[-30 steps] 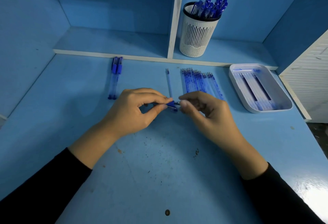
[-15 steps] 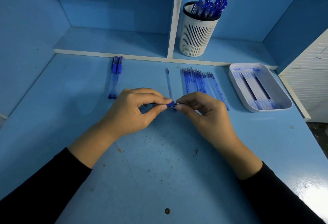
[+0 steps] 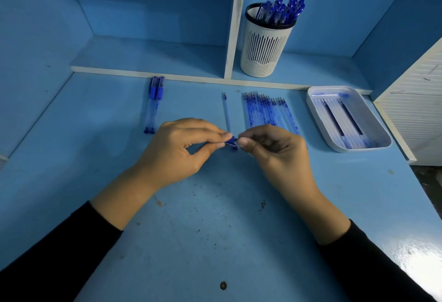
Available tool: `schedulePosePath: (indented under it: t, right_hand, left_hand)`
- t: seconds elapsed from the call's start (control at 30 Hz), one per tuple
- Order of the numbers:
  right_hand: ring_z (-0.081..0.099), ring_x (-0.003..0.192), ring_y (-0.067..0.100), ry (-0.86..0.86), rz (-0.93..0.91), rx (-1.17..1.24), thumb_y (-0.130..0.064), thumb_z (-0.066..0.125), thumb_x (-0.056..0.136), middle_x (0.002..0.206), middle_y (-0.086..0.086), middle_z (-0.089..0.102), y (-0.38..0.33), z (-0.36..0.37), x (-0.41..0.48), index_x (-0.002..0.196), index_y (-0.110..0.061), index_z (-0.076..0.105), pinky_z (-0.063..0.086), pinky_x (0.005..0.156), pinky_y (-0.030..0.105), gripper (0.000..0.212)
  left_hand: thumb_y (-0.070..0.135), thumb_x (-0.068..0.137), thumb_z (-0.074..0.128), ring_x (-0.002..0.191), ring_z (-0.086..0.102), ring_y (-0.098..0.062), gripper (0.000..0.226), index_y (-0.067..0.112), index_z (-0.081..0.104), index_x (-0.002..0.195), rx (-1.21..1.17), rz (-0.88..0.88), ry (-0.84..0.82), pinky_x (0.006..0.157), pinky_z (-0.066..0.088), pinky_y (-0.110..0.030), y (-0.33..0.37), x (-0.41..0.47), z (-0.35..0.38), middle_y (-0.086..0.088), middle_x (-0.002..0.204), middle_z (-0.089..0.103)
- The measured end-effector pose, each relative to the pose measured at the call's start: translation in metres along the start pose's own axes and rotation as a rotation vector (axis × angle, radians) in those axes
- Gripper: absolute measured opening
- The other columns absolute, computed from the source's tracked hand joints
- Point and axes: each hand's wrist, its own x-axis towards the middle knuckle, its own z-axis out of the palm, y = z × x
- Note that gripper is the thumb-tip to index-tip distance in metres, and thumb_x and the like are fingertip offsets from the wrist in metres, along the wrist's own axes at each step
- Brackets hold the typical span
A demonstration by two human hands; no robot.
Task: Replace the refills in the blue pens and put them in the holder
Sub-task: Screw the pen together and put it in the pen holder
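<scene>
My left hand (image 3: 178, 149) pinches a blue pen (image 3: 230, 141) between thumb and forefinger; only its dark blue end shows between my hands. My right hand (image 3: 278, 155) pinches the same pen's end from the right, fingertips almost touching the left hand's. Two capped blue pens (image 3: 154, 103) lie side by side at the back left. A single refill (image 3: 226, 112) lies beyond my hands, beside a row of several refills (image 3: 266, 111). The white slotted holder (image 3: 265, 48) on the shelf holds several blue pens.
A white tray (image 3: 380, 131) with refills in it sits at the right, next to a white slatted panel (image 3: 416, 115). A raised shelf with a white divider (image 3: 235, 26) runs along the back. Blue walls close in the desk on both sides.
My right hand has slid left until its fingertips meet the left hand's at the pen's end. Less of the pen shows between them now. The left hand stays put.
</scene>
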Motion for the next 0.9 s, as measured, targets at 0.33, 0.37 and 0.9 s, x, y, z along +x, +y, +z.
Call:
schedulePosePath:
  t: [0.33,0.37,0.9]
  right_hand:
    - [0.066,0.083,0.004,0.025,-0.032,-0.294,-0.015,0.075,0.083,0.088,-0.007,0.072,0.014,-0.013,0.007,0.099,-0.016,0.074,0.048,0.080,0.012,0.017]
    - [0.065,0.085,0.003,0.001,-0.088,-0.380,-0.014,0.076,0.082,0.091,-0.006,0.071,0.017,-0.013,0.006,0.100,-0.016,0.074,0.046,0.082,0.010,0.019]
    - [0.062,0.084,0.003,-0.074,-0.337,-0.528,0.000,0.065,0.085,0.092,-0.003,0.068,0.020,-0.003,0.007,0.096,-0.009,0.073,0.046,0.079,0.011,0.016]
  left_hand:
    - [0.003,0.085,0.073,0.091,0.068,-0.001,0.015,0.009,0.077,0.099,-0.045,-0.236,-0.006,0.084,0.052,-0.016,-0.014,0.001,-0.014,0.010,0.098,0.072]
    - [0.002,0.085,0.073,0.091,0.068,-0.001,0.016,0.010,0.077,0.099,-0.043,-0.252,-0.001,0.084,0.052,-0.016,-0.015,0.001,-0.014,0.012,0.098,0.072]
    - [0.007,0.088,0.071,0.093,0.069,-0.006,0.015,0.014,0.077,0.100,-0.060,-0.262,-0.002,0.084,0.054,-0.021,-0.018,0.000,-0.011,0.008,0.098,0.074]
